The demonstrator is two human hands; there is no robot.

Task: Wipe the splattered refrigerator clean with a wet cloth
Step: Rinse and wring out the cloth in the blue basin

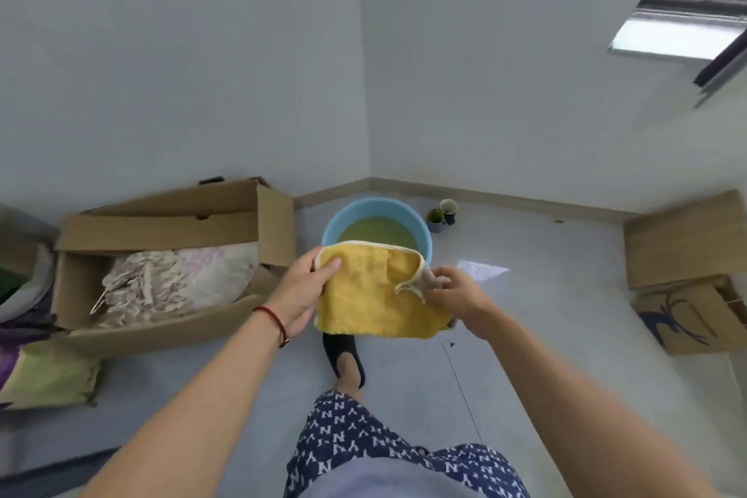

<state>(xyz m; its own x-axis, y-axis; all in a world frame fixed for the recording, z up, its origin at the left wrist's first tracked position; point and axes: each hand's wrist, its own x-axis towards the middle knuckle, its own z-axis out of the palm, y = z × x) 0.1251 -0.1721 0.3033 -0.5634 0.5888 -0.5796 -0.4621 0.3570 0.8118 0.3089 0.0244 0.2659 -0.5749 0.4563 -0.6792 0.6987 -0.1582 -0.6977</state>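
Both hands occupied at the middle of the view: left hand (301, 291) and right hand (456, 301) hold a yellow cloth (376, 295) spread between them, covering the near rim of the blue basin (364, 210) on the floor.
Left of basin: open cardboard box (161, 222) with crumpled fabric, its flap just beside the basin wall; passage tight on that side.
Right of basin: mug (448, 211) near the back wall, then bare floor (545, 295) reaching to flat cardboard (683, 243) and a paper bag (695, 315) at far right.
Below the cloth: slippered foot (343, 356).
Behind basin: wall corner, closed.
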